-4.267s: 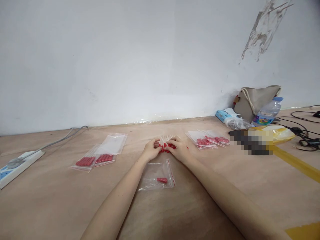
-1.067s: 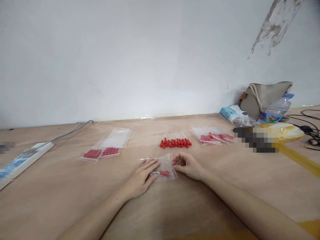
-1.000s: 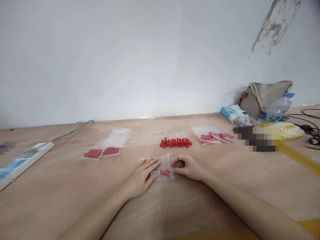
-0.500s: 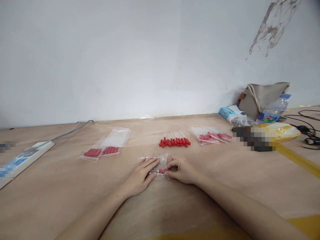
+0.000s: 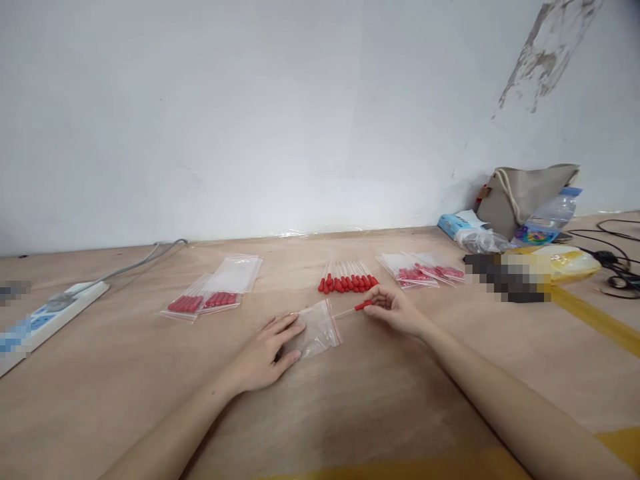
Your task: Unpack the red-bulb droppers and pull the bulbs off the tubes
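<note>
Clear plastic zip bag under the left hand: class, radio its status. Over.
Left hand on clear plastic zip bag. Right hand pinching red-ended thin pale stick, far end near bag's mouth. Row of red-ended sticks beyond, not blocking.

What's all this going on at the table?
A person's left hand lies spread on a clear bag. The right hand pinches a red-ended stick, its pale stem pointing toward the bag's red-striped edge. Just beyond lies a row of similar sticks, with bags holding more red-ended pieces to the left and right.
</note>
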{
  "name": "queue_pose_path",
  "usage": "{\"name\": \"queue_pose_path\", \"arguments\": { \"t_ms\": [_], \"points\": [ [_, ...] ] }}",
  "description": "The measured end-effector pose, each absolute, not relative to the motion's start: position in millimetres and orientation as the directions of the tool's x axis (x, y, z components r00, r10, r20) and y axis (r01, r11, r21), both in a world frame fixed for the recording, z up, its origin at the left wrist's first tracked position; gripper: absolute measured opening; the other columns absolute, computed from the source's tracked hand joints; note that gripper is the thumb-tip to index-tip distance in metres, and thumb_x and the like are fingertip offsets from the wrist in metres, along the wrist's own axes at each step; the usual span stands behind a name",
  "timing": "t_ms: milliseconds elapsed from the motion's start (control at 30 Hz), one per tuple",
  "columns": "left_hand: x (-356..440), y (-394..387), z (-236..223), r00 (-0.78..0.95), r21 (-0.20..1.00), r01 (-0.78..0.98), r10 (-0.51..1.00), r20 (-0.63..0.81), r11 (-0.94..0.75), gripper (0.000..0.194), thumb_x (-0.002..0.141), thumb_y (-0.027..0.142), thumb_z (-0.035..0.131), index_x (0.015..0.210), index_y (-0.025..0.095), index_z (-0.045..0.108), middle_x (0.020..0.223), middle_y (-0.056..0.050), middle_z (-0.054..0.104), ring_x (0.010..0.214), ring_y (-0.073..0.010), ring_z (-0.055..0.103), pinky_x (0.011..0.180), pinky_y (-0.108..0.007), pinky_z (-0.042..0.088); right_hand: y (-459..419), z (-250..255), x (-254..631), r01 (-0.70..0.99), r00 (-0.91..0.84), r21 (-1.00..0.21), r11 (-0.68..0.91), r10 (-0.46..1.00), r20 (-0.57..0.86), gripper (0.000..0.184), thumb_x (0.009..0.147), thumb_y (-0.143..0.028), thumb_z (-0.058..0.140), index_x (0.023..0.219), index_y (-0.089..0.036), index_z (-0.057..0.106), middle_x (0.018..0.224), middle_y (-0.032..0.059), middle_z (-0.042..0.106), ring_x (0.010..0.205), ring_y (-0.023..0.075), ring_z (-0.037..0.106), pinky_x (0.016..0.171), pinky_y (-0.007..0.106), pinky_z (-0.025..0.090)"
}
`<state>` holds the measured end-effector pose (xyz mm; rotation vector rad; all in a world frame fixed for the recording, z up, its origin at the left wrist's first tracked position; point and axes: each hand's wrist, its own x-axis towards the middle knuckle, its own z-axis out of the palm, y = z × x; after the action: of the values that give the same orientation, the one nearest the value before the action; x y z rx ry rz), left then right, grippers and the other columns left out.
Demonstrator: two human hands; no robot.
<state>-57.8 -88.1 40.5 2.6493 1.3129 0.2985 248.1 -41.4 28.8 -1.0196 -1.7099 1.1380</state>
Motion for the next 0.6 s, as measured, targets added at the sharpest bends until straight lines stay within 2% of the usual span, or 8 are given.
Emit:
{"name": "queue_pose_path", "arguments": {
  "t_ms": [100,233,300,367,467,600],
  "points": [
    [-64,-88,49,0.554,0.228,0.793,0.825,0.112,-0.564,0.041,0.081,0.042,0.05,0.118,0.027,0.052,0.13,-0.006,0.045,0.119,-0.0251,0.042,0.098,-0.043,0.035,-31,45,268,0.098,-0.212,-0.966,0.238,0.954,0.214,0.03,0.062,-0.038,0.068,0.078,-0.017,0.053,0.075,0.0017,0.063,0.066,0.0128,0.058,0.065,0.028,0.044],
    [-48,-84,48,0.56,0.311,0.729,0.792,0.242,-0.61,0.031,0.088,0.032,0.039,0.111,0.024,0.057,0.125,-0.005,0.05,0.112,-0.0193,0.049,0.097,-0.037,0.039,-15,54,267,0.09,0.025,-0.942,0.323,0.945,0.326,0.033,0.061,-0.041,0.068,0.079,-0.018,0.053,0.076,0.0035,0.063,0.067,0.0146,0.058,0.064,0.029,0.044],
    [-37,-80,43,0.609,0.34,0.662,0.743,0.276,-0.668,0.033,0.09,0.029,0.034,0.116,0.024,0.054,0.127,-0.004,0.049,0.117,-0.0177,0.045,0.099,-0.035,0.037,-7,51,254,0.204,0.113,-0.908,0.367,0.912,0.394,0.031,0.063,-0.041,0.066,0.079,-0.018,0.052,0.074,0.0044,0.062,0.068,0.0159,0.058,0.063,0.029,0.044],
    [-29,-78,37,0.66,0.335,0.628,0.709,0.248,-0.702,0.035,0.091,0.029,0.033,0.12,0.025,0.05,0.13,-0.003,0.046,0.123,-0.0174,0.038,0.102,-0.036,0.033,-1,46,237,0.373,0.141,-0.833,0.409,0.862,0.486,0.025,0.068,-0.04,0.061,0.079,-0.018,0.054,0.077,0.0047,0.062,0.071,0.0167,0.058,0.065,0.03,0.043],
    [-27,-76,33,0.712,0.279,0.642,0.69,0.129,-0.714,0.039,0.091,0.03,0.031,0.129,0.031,0.038,0.14,-0.001,0.032,0.13,-0.0205,0.023,0.106,-0.045,0.023,3,40,211,0.591,0.044,-0.669,0.45,0.811,0.584,0.016,0.075,-0.034,0.053,0.082,-0.02,0.057,0.082,0.004,0.064,0.079,0.0172,0.057,0.074,0.032,0.04],
    [-31,-78,34,0.73,0.207,0.662,0.682,0.041,-0.721,0.04,0.092,0.032,0.027,0.131,0.042,0.028,0.146,0.004,0.013,0.133,-0.0289,0.007,0.102,-0.06,0.009,8,36,185,0.788,-0.073,-0.455,0.414,0.797,0.599,0.012,0.079,-0.028,0.049,0.081,-0.021,0.059,0.083,0.0041,0.065,0.086,0.0191,0.054,0.083,0.035,0.032]
  ]
}}
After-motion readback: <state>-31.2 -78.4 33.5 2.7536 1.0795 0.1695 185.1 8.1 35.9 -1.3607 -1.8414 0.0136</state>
